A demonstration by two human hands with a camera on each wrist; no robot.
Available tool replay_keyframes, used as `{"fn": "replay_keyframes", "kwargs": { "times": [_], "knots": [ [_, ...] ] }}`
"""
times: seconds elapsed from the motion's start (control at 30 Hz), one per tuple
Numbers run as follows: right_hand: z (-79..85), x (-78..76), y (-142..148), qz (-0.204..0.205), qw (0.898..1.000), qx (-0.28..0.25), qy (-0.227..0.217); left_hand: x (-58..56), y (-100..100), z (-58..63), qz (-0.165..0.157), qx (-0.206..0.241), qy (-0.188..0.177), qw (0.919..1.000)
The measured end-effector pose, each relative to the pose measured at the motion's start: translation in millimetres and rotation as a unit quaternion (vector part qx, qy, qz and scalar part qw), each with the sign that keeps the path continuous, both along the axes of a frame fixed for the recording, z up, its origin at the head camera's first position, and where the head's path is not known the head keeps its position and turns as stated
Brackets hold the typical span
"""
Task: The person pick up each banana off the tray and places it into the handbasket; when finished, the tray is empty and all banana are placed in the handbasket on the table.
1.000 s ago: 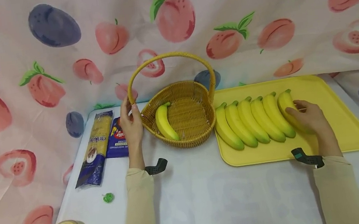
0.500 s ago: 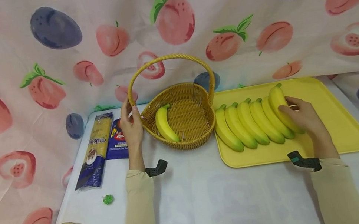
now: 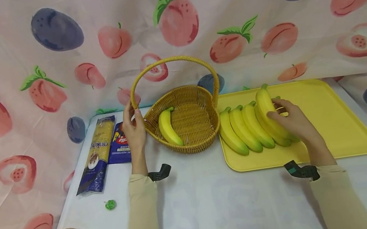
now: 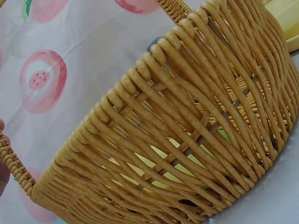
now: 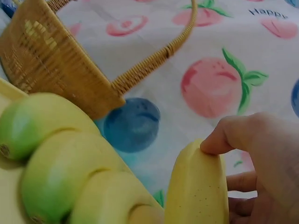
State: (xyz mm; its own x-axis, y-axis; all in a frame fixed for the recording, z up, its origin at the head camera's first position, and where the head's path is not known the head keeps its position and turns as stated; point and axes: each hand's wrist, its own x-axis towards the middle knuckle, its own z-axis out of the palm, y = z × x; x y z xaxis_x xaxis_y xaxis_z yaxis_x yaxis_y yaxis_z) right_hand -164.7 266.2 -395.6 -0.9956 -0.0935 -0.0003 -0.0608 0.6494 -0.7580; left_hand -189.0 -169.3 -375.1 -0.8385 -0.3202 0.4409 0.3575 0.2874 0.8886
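Over the smooth yellow rectangular tray (image 3: 345,117), the right hand (image 3: 292,118) pinches one curved yellow banana (image 3: 264,102), thumb opposing fingers near mid-length, probably for balance. Held banana appears raised above its neighbours; similar green-tipped bananas (image 3: 230,135) lie nested in a row, presumably to stay orderly. Left hand (image 3: 134,130) pinches the base of the arched tan woven handle (image 3: 173,59), apparently steadying the tan wicker basket (image 3: 194,147) just beside the tray. Inside, at left, lies a single yellow banana (image 3: 170,129).
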Motion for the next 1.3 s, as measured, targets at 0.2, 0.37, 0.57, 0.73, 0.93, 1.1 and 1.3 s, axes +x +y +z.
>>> {"fn": "replay_keyframes", "kwargs": {
  "times": [0.2,0.37,0.57,0.73,0.93,1.1,1.3],
  "knots": [
    [2.4,1.9,-20.4,0.037,0.999,-0.009,-0.003,0.1,-1.4,-0.6,0.002,-0.002,0.003,1.0000],
    [4.8,3.8,-35.9,0.065,0.998,-0.010,0.004,-10.1,-6.5,-14.1,0.002,-0.002,-0.001,1.0000],
    [12.0,7.8,-55.6,0.098,0.995,-0.024,0.005,-18.6,-10.5,-26.5,0.010,-0.004,0.000,0.9999],
    [15.3,9.9,-68.5,0.131,0.991,-0.029,0.016,-19.7,-10.6,-27.3,0.008,-0.001,0.001,1.0000],
    [16.0,10.4,-84.3,0.152,0.988,-0.028,0.013,-7.1,-5.2,-11.8,0.001,-0.001,-0.006,1.0000],
    [14.5,6.6,-100.3,0.149,0.988,-0.036,0.009,2.7,-1.3,1.1,-0.004,-0.003,-0.013,0.9999],
    [15.1,-1.3,-120.9,0.133,0.990,-0.047,-0.011,2.6,-0.7,1.2,-0.007,-0.003,-0.007,0.9999]
  ]
}}
